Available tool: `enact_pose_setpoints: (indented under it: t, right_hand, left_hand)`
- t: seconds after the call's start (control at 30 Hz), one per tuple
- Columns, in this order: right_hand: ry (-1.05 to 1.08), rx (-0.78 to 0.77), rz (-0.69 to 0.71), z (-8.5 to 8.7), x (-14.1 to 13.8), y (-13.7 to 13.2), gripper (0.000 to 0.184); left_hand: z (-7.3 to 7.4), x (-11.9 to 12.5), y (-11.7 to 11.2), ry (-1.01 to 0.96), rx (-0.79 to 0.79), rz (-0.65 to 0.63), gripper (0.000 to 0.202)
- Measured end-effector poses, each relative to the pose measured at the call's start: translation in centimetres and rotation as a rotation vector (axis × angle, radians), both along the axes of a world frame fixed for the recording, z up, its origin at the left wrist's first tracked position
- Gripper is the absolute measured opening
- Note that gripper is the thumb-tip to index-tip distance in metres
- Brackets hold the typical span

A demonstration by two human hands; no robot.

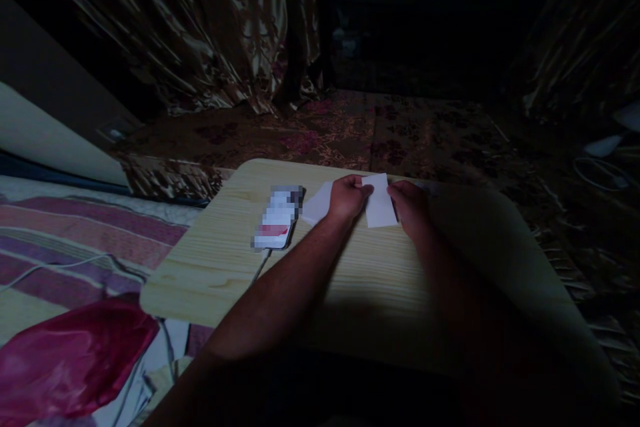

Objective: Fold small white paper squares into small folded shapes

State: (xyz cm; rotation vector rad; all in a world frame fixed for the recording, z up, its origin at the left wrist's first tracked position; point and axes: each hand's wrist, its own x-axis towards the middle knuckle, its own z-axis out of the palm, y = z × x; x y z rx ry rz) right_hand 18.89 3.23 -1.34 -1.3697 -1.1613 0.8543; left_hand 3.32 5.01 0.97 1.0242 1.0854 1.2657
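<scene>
Both hands hold a small white sheet of paper point(381, 207) over the far part of the wooden table point(370, 280). My left hand point(349, 196) is closed, its thumb and fingers pinching the sheet's left edge. On the opposite edge, my right hand point(411, 203) grips with its thumb on the paper; its other fingers are mostly hidden. More white paper point(319, 205) lies on the tabletop just left of my left hand, partly behind it. A phone point(277, 219) with a lit, blurred screen rests farther left, a white cable point(262, 263) plugged into its lower end.
Behind the table is a ledge covered with brown patterned cloth point(310, 137), with curtains point(250, 27) hanging above. To the left are a striped bedspread point(55, 233) and a shiny red bag point(75, 360). A white object with a cord point(603, 147) sits far right in dim light.
</scene>
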Motion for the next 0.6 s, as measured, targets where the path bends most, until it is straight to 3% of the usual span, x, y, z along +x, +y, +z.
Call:
enact_pose_setpoints:
  t: [0.1,0.2,0.33,0.6]
  right_hand:
    - [0.024,-0.044,0.036,1.3,-0.5,-1.6,0.029]
    - [-0.1,-0.057,0.046,1.7,-0.8,-2.8,0.025]
    - [-0.22,-0.036,-0.037,1.0,-0.8,-3.3,0.023]
    - [-0.122,-0.011,-0.095,-0.4,-0.4,-3.4,0.024]
  left_hand:
    - [-0.3,-0.7,-1.1,-0.078,-0.015,-0.011,0.033]
    - [-0.9,-1.1,-1.9,-0.131,-0.051,-0.057,0.039]
    - [-1.4,-1.0,-2.3,-0.114,-0.03,-0.065,0.03]
    - [-1.5,-0.7,-1.9,0.023,0.065,-0.011,0.015]
